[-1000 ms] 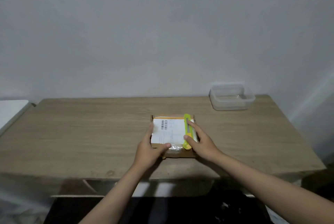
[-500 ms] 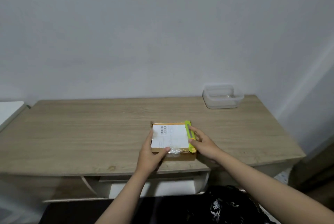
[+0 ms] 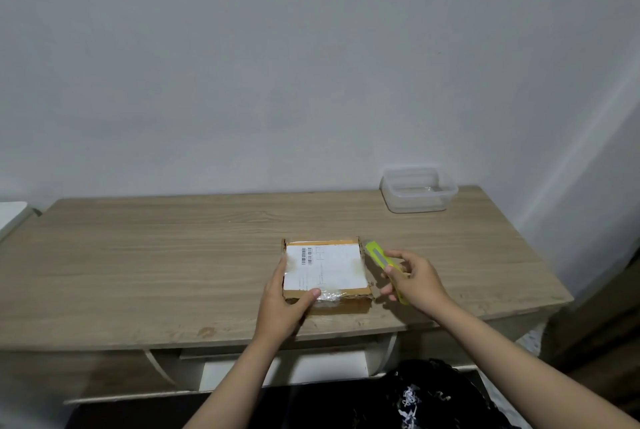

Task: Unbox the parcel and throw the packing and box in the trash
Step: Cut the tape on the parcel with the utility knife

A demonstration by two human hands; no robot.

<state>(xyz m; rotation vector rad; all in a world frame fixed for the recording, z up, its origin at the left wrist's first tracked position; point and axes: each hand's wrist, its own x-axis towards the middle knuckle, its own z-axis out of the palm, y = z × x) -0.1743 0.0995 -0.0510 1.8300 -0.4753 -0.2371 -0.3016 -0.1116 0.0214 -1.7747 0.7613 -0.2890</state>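
A small flat cardboard parcel (image 3: 327,304) with a white shipping label and clear tape lies near the front of the wooden table (image 3: 173,255). My left hand (image 3: 282,307) grips its near left corner, thumb on top by the tape. My right hand (image 3: 414,281) holds a yellow-green box cutter (image 3: 375,254) just to the right of the parcel, its tip pointing away from me and clear of the box.
A clear plastic container (image 3: 417,189) stands at the table's back right corner. A dark bag with white shreds (image 3: 426,397) sits on the floor below the table's front right. A white surface edge (image 3: 10,217) shows at far left.
My right hand has lifted the cutter off the parcel's right edge and moved it to the right, off the box. My left hand stays on the parcel's corner.
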